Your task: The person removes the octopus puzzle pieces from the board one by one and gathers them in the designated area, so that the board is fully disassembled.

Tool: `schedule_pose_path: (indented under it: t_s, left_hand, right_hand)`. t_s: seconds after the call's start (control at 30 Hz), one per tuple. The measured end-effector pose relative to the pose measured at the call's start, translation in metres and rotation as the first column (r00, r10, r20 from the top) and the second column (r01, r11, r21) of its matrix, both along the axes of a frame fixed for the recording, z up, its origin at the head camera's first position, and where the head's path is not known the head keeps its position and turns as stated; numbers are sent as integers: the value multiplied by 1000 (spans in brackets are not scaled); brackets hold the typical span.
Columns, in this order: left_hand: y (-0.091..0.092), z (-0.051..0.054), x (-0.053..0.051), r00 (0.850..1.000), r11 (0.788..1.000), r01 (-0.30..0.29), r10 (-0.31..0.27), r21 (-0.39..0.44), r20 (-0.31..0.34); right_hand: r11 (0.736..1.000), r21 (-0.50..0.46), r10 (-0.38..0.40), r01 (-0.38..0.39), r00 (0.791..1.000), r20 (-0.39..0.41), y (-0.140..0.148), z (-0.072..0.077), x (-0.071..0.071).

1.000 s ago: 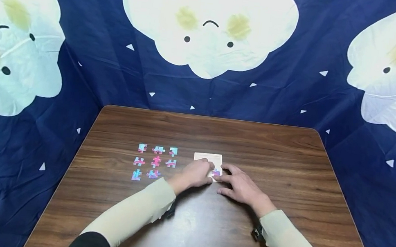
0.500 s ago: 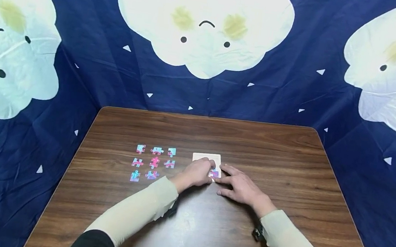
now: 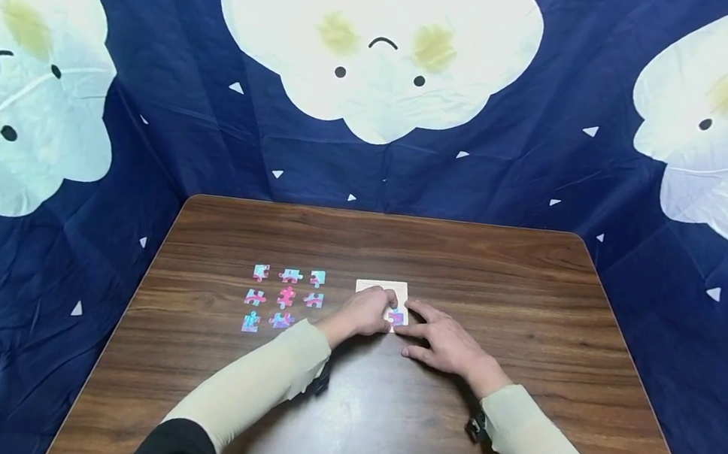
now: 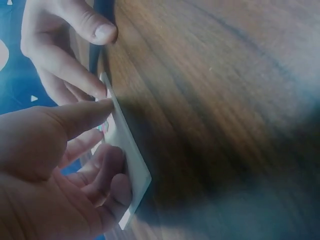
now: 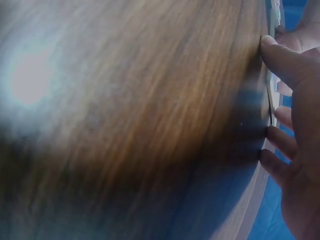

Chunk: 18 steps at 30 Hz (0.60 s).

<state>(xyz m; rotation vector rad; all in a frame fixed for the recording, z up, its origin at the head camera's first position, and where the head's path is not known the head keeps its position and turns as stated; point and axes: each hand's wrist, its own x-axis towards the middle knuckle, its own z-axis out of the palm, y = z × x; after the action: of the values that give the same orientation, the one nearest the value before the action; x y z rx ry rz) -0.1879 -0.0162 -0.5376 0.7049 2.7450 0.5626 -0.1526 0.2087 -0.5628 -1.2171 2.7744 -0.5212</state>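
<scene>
A white puzzle tray (image 3: 384, 285) lies on the table, mostly covered by my left hand (image 3: 367, 311). Inside its near right corner shows a purple and blue jigsaw piece (image 3: 397, 317), pinched at its left side between my left thumb and index finger. In the left wrist view the other fingers (image 4: 107, 167) of that hand are curled over the tray. My right hand (image 3: 448, 343) has its fingers spread, and the fingertips touch the tray's right edge and near corner. The right wrist view shows its thumb (image 5: 282, 57) at the tray's edge.
To the left, several loose jigsaw pieces (image 3: 286, 297) in pink and blue lie in rows on the wooden table (image 3: 501, 274). A dark blue cloth (image 3: 384, 176) with white clouds hangs behind the table and along its sides.
The left hand has shifted slightly at the tray, and the jigsaw piece beside its fingers has turned or moved a little. The right hand stays at the tray's edge.
</scene>
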Motion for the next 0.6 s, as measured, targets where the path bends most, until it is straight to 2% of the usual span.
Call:
schedule_pose_path:
  t_s: [0.13,0.33,0.5,0.6]
  left_hand:
    - [2,1,-2,1000,1000,-10,10,-3,5]
    - [8,-1,-6,999,999,-40,40,4,-4]
    - [10,-3,-7,998,998,-62,63,28,-15]
    - [11,-2,-8,997,995,-76,76,57,2]
  right_hand:
    - [999,32,22,-21,999,-23,-1,4,0]
    - [995,90,38,-38,999,-7,-2,12,-2]
    - [994,96,43,-44,999,11,-2,14,-1]
    - [995,84,55,-56,998,8,-2,13,0]
